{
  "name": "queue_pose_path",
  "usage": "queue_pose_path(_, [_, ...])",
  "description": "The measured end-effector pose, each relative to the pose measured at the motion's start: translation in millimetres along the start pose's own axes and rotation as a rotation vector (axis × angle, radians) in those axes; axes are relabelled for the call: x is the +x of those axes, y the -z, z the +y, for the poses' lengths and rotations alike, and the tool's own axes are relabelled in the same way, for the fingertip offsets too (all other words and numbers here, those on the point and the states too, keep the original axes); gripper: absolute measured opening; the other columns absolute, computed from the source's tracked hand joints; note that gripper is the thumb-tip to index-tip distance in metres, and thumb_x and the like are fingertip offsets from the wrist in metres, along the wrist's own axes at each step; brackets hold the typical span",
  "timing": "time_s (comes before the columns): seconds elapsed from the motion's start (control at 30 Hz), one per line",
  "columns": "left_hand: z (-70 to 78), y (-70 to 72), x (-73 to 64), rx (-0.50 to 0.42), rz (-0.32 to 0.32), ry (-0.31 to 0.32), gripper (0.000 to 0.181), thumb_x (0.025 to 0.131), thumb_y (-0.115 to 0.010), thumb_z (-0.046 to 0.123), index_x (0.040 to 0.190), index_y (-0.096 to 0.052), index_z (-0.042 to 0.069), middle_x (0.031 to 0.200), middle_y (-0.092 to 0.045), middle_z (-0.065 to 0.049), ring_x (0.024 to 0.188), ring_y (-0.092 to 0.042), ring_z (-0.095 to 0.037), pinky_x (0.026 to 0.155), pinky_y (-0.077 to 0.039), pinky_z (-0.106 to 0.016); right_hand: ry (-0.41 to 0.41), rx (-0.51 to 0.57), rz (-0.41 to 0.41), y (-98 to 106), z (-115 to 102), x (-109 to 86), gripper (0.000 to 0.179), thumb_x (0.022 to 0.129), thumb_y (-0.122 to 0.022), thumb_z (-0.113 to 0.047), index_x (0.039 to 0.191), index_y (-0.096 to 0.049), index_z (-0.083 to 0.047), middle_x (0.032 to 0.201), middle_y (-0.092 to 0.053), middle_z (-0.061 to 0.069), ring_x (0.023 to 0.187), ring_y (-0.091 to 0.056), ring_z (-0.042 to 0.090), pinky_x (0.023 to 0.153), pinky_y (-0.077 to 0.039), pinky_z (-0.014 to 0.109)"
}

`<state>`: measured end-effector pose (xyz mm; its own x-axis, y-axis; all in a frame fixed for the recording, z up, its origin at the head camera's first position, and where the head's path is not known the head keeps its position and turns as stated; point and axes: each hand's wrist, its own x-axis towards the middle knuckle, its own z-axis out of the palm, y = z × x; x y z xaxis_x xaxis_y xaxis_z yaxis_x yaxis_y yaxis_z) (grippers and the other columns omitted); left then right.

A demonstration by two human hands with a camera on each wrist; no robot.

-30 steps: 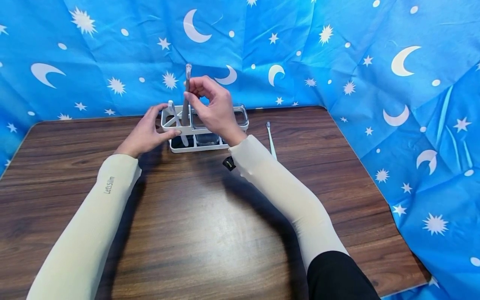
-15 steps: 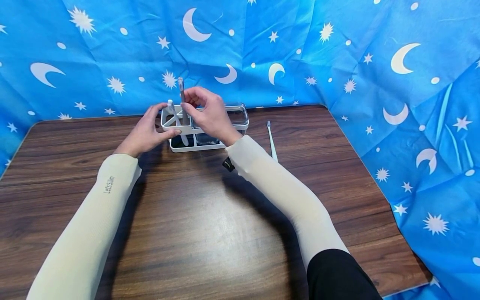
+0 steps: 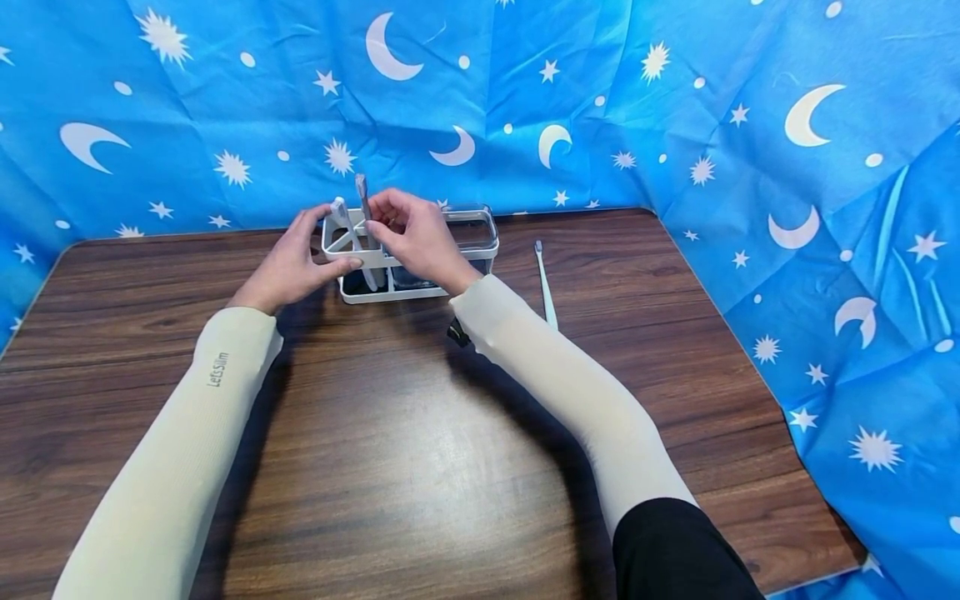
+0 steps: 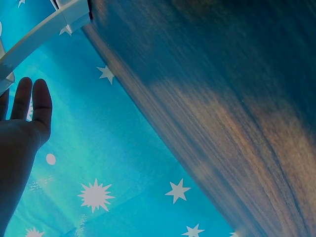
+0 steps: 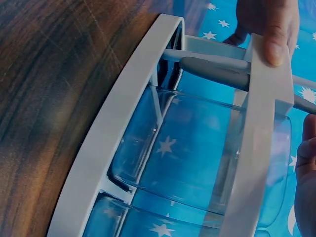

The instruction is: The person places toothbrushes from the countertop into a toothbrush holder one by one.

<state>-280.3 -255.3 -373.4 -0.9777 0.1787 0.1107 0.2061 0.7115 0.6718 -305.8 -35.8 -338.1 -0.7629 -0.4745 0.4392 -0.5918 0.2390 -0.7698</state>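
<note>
A white two-tier toothbrush holder [image 3: 367, 258] stands at the back of the table. My left hand [image 3: 288, 265] grips its left end, thumb on the front of the upper frame. A grey toothbrush [image 3: 363, 193] stands bristles up in a left slot, pinched near its upper part by my right hand [image 3: 422, 242]. Beside it a white toothbrush [image 3: 343, 217] leans in another slot. In the right wrist view the grey handle [image 5: 215, 71] hangs between the upper frame and the base, its rounded end above the base. The left wrist view shows straight left fingers [image 4: 42, 101] beside the frame.
Clear cups [image 5: 197, 143] sit in the holder's right part. A mint-green toothbrush [image 3: 545, 287] lies on the wooden table [image 3: 420, 467] to the right, partly behind my right sleeve. A blue curtain [image 3: 510, 92] with moons and stars hangs close behind the holder.
My right hand has moved down and slightly left, lowering the grey toothbrush deeper into the slot. The left hand and the holder have stayed in place.
</note>
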Motion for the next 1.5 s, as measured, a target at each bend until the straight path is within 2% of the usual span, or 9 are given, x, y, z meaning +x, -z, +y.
queue_pose_path(0.27, [-2.5,-0.9,2.3,0.000,0.024,-0.043,0.093,0.081,-0.067,0.053,0.151,-0.017,0.020,0.148,-0.024,-0.013,0.120,-0.037,-0.037,0.096,-0.034,-0.058,-0.050,-0.029,-0.052,-4,4,-0.8,0.013,0.091,-0.064,-0.013,0.104,-0.062,-0.010,0.094,-0.061,-0.002,0.081,-0.055,0.010,0.075,-0.046,0.019])
queue_pose_path(0.8, [-1.2,0.4,2.6,-0.014,0.023,-0.047,0.090,0.082,-0.068,0.050,0.150,-0.019,0.019,0.144,-0.027,-0.014,0.111,-0.042,-0.036,0.092,-0.037,-0.056,-0.065,-0.076,-0.104,-4,0,2.6,0.014,0.090,-0.065,-0.014,0.103,-0.064,-0.010,0.092,-0.063,-0.002,0.079,-0.056,0.009,0.074,-0.046,0.018])
queue_pose_path(1.1, [-1.0,-0.1,1.9,-0.028,0.017,-0.045,0.089,0.082,-0.068,0.049,0.150,-0.019,0.020,0.141,-0.029,-0.015,0.110,-0.043,-0.036,0.091,-0.039,-0.055,-0.082,-0.052,-0.116,-1,-2,1.1,0.016,0.087,-0.069,-0.013,0.102,-0.065,-0.010,0.092,-0.063,-0.002,0.082,-0.057,0.008,0.075,-0.046,0.018])
queue_pose_path(1.3, [-2.3,-0.1,2.4,-0.021,0.022,-0.056,0.090,0.082,-0.068,0.051,0.150,-0.019,0.020,0.143,-0.027,-0.014,0.112,-0.041,-0.036,0.092,-0.038,-0.056,-0.067,-0.035,-0.120,3,0,-2.1,0.021,0.086,-0.071,-0.015,0.105,-0.065,-0.010,0.095,-0.063,-0.002,0.084,-0.057,0.009,0.077,-0.046,0.019])
queue_pose_path(1.5, [-2.4,0.0,2.3,-0.013,0.015,-0.040,0.092,0.081,-0.067,0.054,0.151,-0.018,0.020,0.146,-0.025,-0.014,0.115,-0.039,-0.037,0.093,-0.036,-0.058,-0.034,-0.069,-0.092,13,4,-4.5,0.023,0.086,-0.070,-0.016,0.107,-0.065,-0.006,0.098,-0.063,0.002,0.085,-0.056,0.010,0.075,-0.045,0.020])
